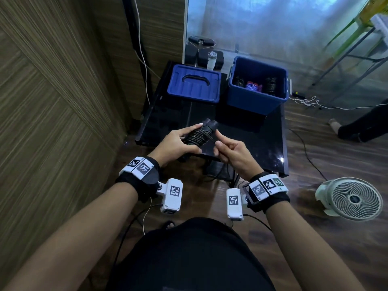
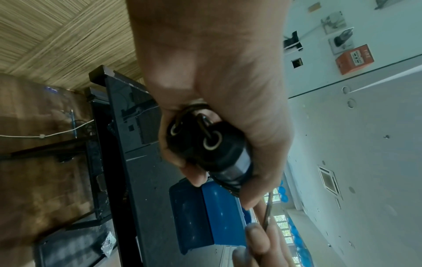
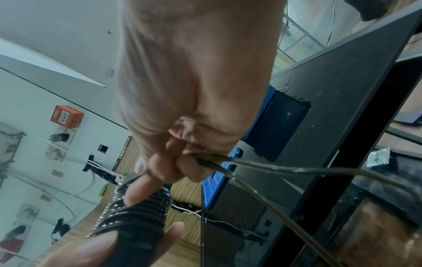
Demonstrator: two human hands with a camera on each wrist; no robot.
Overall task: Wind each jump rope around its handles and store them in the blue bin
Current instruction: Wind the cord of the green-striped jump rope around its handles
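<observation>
Both hands work over the near table edge: left hand [image 1: 178,141] clamps the paired handles [image 1: 201,132] to keep the coil steady, while right hand [image 1: 231,153] pinches the rope's loose tail [image 3: 274,167] for tension. Blue bin [image 1: 257,101] stands open at far right, wound ropes inside, ready for this bundle.
</observation>
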